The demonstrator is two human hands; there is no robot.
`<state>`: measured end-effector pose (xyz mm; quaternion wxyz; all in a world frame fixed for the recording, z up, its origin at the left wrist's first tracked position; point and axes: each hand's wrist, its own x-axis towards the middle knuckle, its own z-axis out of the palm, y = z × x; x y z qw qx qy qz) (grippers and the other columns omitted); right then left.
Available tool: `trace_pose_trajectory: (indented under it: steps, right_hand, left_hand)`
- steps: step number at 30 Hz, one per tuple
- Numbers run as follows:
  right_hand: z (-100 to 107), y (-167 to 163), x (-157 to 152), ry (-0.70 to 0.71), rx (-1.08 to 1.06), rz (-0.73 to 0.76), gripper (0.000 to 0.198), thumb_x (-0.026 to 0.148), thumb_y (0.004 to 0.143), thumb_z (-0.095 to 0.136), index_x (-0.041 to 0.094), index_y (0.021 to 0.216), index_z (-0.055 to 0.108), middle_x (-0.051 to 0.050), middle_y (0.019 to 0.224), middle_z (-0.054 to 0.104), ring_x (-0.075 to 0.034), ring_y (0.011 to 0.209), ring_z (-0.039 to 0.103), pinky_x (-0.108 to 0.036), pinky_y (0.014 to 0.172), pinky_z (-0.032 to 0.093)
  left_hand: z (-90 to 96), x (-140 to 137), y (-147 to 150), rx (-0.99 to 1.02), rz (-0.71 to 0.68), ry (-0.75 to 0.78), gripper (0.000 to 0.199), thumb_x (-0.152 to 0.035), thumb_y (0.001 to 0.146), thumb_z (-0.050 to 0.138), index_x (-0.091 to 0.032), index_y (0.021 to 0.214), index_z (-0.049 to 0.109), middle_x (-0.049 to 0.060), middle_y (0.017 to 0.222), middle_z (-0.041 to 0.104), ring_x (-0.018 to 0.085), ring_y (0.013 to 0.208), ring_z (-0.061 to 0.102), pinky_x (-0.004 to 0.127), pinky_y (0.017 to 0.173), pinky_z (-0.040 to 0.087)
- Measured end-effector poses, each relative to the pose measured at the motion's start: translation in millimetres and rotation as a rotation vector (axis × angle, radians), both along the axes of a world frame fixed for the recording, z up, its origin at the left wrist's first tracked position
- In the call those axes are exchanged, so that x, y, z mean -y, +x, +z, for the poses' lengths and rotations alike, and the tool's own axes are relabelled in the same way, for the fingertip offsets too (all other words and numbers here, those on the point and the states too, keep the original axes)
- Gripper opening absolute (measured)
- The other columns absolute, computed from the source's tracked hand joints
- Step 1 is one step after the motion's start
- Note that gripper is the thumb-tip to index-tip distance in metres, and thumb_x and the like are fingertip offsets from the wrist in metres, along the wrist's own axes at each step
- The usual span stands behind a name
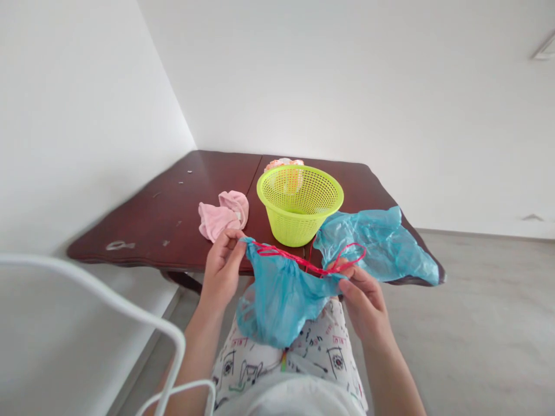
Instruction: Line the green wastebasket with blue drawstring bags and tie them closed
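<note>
Two hands [220, 268] [366, 300], two bags [277, 300] [379, 242], one basket [288, 226], one table [147, 216], two bundles [219, 218] [284, 163] (one pink, one patterned).

Left forearm [197, 349] and right forearm [392, 370] bare, reaching forward, angled inward; left hand [222, 271] in pinch, thumb against curled index finger; right hand [366, 300] also pinching, slightly lower in view, fingers [365, 281] bent inward; hands apart.
</note>
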<state>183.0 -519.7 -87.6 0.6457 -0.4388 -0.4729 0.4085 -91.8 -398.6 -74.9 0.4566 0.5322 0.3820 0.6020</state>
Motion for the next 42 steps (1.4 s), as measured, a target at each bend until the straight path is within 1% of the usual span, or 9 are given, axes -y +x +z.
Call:
trace_pose_trajectory:
  steps: [7,12,17,21,24,28,33,38,42]
  right_hand:
    - [-1,-4,0,0.070,-0.107,-0.083,0.031,0.051,0.113,0.066,0.027,0.092,0.064,-0.005,0.085,0.072,-0.025,0.077,0.067,-0.037,0.072,0.054]
    - [17,-5,0,0.045,-0.209,0.008,0.029,0.053,0.108,0.060,0.030,0.093,0.055,-0.003,0.084,0.066,-0.027,0.075,0.067,-0.043,0.076,0.058]
    - [26,-3,-1,0.090,-0.187,0.025,0.038,0.055,0.109,0.053,0.030,0.083,0.041,-0.001,0.074,0.051,-0.028,0.077,0.061,-0.048,0.085,0.060]
    - [23,5,1,0.048,-0.231,0.044,0.040,0.057,0.105,0.066,0.028,0.082,0.051,-0.006,0.091,0.064,-0.024,0.074,0.059,-0.041,0.071,0.056]
    - [22,10,3,0.022,-0.376,0.075,0.037,0.052,0.101,0.076,0.027,0.083,0.056,-0.005,0.091,0.065,-0.023,0.077,0.060,-0.037,0.069,0.055]
    - [24,15,3,-0.023,-0.646,0.127,0.033,0.040,0.099,0.083,0.026,0.084,0.056,0.001,0.083,0.056,-0.018,0.075,0.057,-0.032,0.071,0.057]
    - [27,14,0,-0.043,-0.854,0.052,0.043,0.032,0.088,0.093,0.026,0.082,0.051,0.004,0.078,0.048,-0.015,0.074,0.056,-0.027,0.074,0.061]
    - [20,15,5,-0.006,-0.781,0.172,0.045,0.037,0.106,0.078,0.027,0.081,0.042,0.012,0.058,0.024,-0.011,0.048,0.021,-0.022,0.054,0.046]
    - [12,25,10,-0.100,-0.488,0.389,0.048,0.054,0.120,0.062,0.027,0.083,0.046,0.013,0.054,0.019,-0.009,0.043,0.008,-0.022,0.041,0.020]
  left_hand:
    - [2.9,7,5,0.293,-0.300,-0.188,0.032,-0.044,0.099,0.091,-0.021,0.100,0.067,0.000,0.088,0.072,0.013,0.070,0.060,0.021,0.062,0.048]
    - [4.8,2,3,0.439,-0.372,-0.328,0.038,-0.047,0.093,0.094,-0.023,0.093,0.064,-0.007,0.067,0.048,0.011,0.057,0.043,0.021,0.056,0.045]
    - [-5.4,-3,-11,0.019,-0.422,-0.237,0.059,-0.075,0.107,0.074,-0.019,0.090,0.077,-0.003,0.064,0.047,0.013,0.057,0.037,0.024,0.052,0.027]
    - [-6.2,-2,-24,-0.308,-0.563,-0.040,0.058,-0.067,0.102,0.088,-0.017,0.074,0.075,0.003,0.079,0.062,0.017,0.074,0.054,0.027,0.068,0.042]
    - [-4.5,-5,-29,0.045,-0.458,0.058,0.062,-0.067,0.099,0.092,-0.018,0.070,0.068,0.006,0.092,0.066,0.022,0.096,0.065,0.030,0.088,0.056]
    - [0.4,-13,-34,0.564,-0.426,-0.199,0.066,-0.065,0.096,0.096,-0.022,0.074,0.051,-0.005,0.073,0.049,0.016,0.071,0.056,0.027,0.071,0.057]
    - [1.5,-10,-37,0.722,-0.419,-0.246,0.072,-0.070,0.105,0.083,-0.023,0.071,0.040,-0.005,0.064,0.043,0.016,0.064,0.052,0.031,0.071,0.058]
    - [-5.4,-1,-48,0.226,-0.811,-0.019,0.088,-0.099,0.108,0.038,-0.024,0.062,0.041,-0.004,0.052,0.032,0.015,0.050,0.031,0.034,0.055,0.033]
    - [-2.0,-3,-57,-0.357,-0.779,0.114,0.080,-0.091,0.104,0.066,-0.021,0.067,0.054,0.000,0.060,0.046,0.016,0.060,0.037,0.036,0.060,0.024]
